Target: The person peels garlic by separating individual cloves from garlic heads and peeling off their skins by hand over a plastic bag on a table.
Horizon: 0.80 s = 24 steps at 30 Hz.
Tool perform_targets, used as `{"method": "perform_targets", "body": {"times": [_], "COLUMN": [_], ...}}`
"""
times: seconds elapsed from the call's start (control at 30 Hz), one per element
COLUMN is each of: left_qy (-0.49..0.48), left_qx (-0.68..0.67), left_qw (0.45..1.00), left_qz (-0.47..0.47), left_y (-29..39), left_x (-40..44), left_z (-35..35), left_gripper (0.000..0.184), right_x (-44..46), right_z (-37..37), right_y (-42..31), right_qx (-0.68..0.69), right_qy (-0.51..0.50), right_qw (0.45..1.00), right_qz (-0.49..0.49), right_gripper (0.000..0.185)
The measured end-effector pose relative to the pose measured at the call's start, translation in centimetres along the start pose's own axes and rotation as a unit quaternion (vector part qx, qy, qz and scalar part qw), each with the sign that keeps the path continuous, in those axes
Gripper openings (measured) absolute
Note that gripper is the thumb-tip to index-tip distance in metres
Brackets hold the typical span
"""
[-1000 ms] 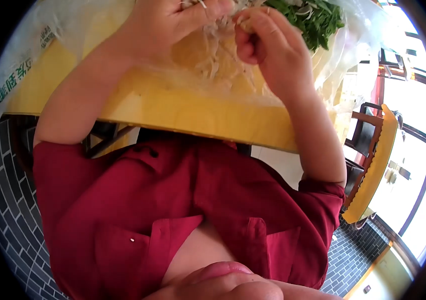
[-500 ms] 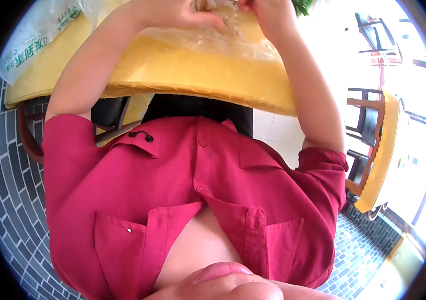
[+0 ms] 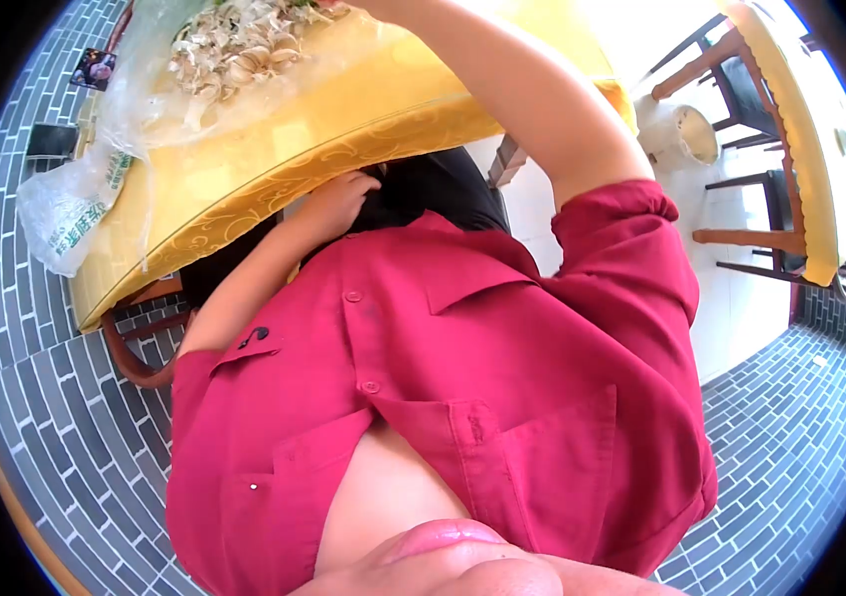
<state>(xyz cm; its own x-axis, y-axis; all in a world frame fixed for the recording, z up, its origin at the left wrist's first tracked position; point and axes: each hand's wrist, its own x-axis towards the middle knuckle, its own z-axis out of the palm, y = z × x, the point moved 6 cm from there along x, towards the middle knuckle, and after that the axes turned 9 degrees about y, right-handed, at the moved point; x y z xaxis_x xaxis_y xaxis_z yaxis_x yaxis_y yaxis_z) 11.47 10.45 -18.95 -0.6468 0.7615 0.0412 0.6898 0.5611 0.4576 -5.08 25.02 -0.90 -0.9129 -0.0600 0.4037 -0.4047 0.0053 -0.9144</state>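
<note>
My left hand (image 3: 348,196) is down at my lap, below the table edge, beside my black trousers (image 3: 433,194). Its fingers are curled, and whatever they may hold is hidden. My right hand (image 3: 371,5) reaches over the table at the top of the view; the frame cuts off its fingers, so its grip does not show. It is nearest to a heap of garlic cloves and papery skins (image 3: 244,55) lying on clear plastic. A thin plastic bag with green print (image 3: 70,214) hangs over the table's left corner.
A yellow patterned cloth covers the table (image 3: 343,139) before me. On the right are a white bucket (image 3: 681,137), dark chairs (image 3: 775,214) and another yellow-covered table (image 3: 805,129). A wooden chair arm (image 3: 135,363) stands at the left, by grey brick-patterned surfaces.
My left hand has left the tabletop and dropped to my lap. My right arm still extends over the table, its hand now further left in view. The view has shifted, showing the garlic heap.
</note>
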Motion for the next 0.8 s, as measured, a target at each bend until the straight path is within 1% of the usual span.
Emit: {"method": "perform_targets", "body": {"times": [0.07, 0.1, 0.13, 0.17, 0.2, 0.27, 0.3, 0.37, 0.5, 0.6, 0.67, 0.7, 0.73, 0.8], "left_qy": [-0.013, -0.004, 0.014, 0.116, 0.217, 0.215, 0.220, 0.216, 0.177, 0.095, -0.030, -0.094, -0.099, -0.106], "left_qx": [0.023, 0.001, -0.022, -0.010, 0.004, -0.072, -0.082, -0.115, -0.193, -0.077, -0.025, 0.001, -0.056, -0.172], "left_qw": [0.999, 0.995, 0.987, 0.982, 0.966, 0.961, 0.960, 0.958, 0.958, 0.987, 0.998, 0.995, 0.993, 0.979], "left_qz": [-0.046, -0.101, -0.156, -0.149, -0.143, -0.156, -0.154, -0.149, -0.116, -0.104, -0.052, -0.025, -0.025, -0.021], "left_y": [-1.9, -1.7, -1.3, -1.9, -3.1, -4.3, -4.6, -3.8, -1.0, -2.4, -1.8, -0.7, 0.2, 4.0], "left_x": [2.1, 3.2, 3.7, 4.4, 4.8, 5.6, 5.8, 5.6, 5.1, 3.0, 1.4, 0.5, -0.1, -1.0], "left_z": [4.0, 4.7, 5.3, 6.2, 6.7, 6.3, 5.3, 3.3, 1.8, 4.7, 5.6, 4.9, 3.5, -3.1], "left_gripper": [0.028, 0.031, 0.035, 0.039, 0.043, 0.042, 0.041, 0.039, 0.035, 0.027, 0.023, 0.021, 0.020, 0.018], "right_x": [-1.3, -1.7, -1.5, -1.4, -1.4, -1.8, -2.3, -2.8, -2.9, -3.0, -3.0, -3.0, -3.1, -3.1], "right_z": [-0.5, -0.7, -1.2, -1.2, -1.0, -0.6, -0.4, 0.0, 0.3, 0.2, 0.3, 0.3, 0.4, 0.5], "right_y": [0.5, 1.0, 0.2, 0.2, 0.8, 0.6, 0.6, -0.3, -0.2, 0.1, 0.3, 0.4, 0.5, 0.8], "right_qx": [0.033, 0.076, -0.019, 0.002, 0.011, 0.047, 0.077, 0.087, 0.100, 0.070, 0.068, 0.072, 0.075, 0.082], "right_qy": [0.003, 0.026, 0.034, 0.016, 0.028, 0.025, 0.031, 0.011, -0.003, -0.009, -0.008, -0.004, -0.001, -0.003], "right_qw": [0.999, 0.996, 0.999, 1.000, 0.999, 0.996, 0.993, 0.991, 0.989, 0.989, 0.989, 0.989, 0.989, 0.987], "right_qz": [0.012, 0.026, -0.025, 0.001, 0.027, 0.069, 0.087, 0.103, 0.110, 0.132, 0.132, 0.128, 0.125, 0.138], "right_gripper": [0.027, 0.026, 0.028, 0.028, 0.025, 0.019, 0.019, 0.018, 0.018, 0.018, 0.020, 0.020, 0.020, 0.021]}}
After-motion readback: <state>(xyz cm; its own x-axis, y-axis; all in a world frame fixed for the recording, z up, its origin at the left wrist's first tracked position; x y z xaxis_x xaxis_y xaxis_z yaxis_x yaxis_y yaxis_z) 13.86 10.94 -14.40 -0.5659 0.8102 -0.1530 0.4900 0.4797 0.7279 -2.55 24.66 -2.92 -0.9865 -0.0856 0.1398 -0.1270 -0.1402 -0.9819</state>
